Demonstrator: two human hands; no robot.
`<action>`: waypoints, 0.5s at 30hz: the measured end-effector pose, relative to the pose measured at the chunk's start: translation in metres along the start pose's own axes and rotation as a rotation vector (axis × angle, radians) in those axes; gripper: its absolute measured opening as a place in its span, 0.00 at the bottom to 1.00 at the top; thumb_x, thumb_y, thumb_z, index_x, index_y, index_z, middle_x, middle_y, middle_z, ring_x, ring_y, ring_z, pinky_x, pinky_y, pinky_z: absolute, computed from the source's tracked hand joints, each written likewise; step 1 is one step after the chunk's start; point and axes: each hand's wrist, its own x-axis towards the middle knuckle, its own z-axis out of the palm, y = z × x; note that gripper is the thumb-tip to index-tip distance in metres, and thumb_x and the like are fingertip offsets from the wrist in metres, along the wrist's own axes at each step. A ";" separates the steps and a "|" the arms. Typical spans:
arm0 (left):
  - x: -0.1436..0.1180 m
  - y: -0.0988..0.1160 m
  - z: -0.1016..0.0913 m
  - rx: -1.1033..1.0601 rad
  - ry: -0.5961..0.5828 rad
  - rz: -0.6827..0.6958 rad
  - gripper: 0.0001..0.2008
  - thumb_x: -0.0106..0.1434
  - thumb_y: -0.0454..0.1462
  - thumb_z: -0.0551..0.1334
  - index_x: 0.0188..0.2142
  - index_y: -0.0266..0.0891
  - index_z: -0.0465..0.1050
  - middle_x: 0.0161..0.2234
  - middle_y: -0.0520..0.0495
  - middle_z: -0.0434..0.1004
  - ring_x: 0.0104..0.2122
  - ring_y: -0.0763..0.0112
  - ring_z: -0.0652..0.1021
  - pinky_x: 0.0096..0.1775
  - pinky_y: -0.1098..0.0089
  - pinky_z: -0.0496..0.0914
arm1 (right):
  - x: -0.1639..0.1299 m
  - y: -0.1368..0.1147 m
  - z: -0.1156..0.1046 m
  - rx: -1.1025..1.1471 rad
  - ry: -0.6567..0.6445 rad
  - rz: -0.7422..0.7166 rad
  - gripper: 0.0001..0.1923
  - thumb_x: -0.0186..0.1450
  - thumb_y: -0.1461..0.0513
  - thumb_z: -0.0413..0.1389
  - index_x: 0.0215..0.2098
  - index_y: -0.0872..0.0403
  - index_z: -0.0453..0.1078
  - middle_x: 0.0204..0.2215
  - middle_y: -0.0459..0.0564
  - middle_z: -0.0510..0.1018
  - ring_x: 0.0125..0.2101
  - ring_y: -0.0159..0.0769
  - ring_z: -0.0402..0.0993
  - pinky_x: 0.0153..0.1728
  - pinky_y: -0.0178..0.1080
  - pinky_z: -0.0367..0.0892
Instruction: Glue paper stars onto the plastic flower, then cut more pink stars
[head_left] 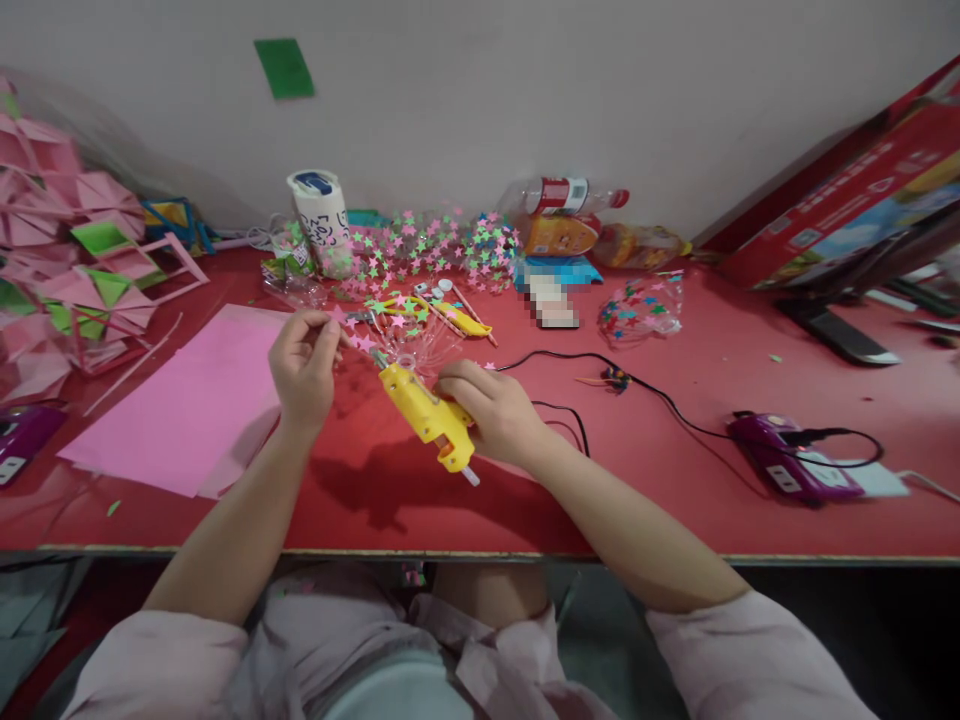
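Right hand (pixel 491 412) grips the yellow glue gun (pixel 427 412) just above the red tabletop (pixel 675 500), nozzle aimed at the pink star (pixel 351 335) pinched in the left hand (pixel 304 365). Keeping the nozzle steady and fingertips clear seems wise. Black cord (pixel 645 385) trails right; pink paper (pixel 187 410) lies left.

You're at what looks like a small craft workbench: a red table (pixel 675 480) against a bare wall, folded pink paper shapes (pixel 67 250) at ten o'clock, star decorations (pixel 427 245) at twelve.
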 end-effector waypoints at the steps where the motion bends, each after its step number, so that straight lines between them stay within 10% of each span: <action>1: -0.003 0.001 0.002 0.025 -0.030 -0.006 0.05 0.59 0.37 0.60 0.29 0.38 0.69 0.21 0.54 0.72 0.19 0.81 0.69 0.21 0.77 0.63 | 0.000 0.001 0.000 0.013 0.056 0.010 0.10 0.63 0.66 0.50 0.44 0.57 0.64 0.39 0.56 0.74 0.36 0.37 0.71 0.31 0.37 0.65; 15: -0.022 0.007 0.010 0.140 -0.242 0.065 0.05 0.61 0.37 0.59 0.30 0.39 0.70 0.22 0.53 0.72 0.22 0.77 0.71 0.27 0.75 0.67 | 0.004 0.007 0.003 0.058 0.173 0.072 0.09 0.64 0.57 0.53 0.30 0.53 0.62 0.24 0.48 0.68 0.26 0.35 0.63 0.27 0.37 0.61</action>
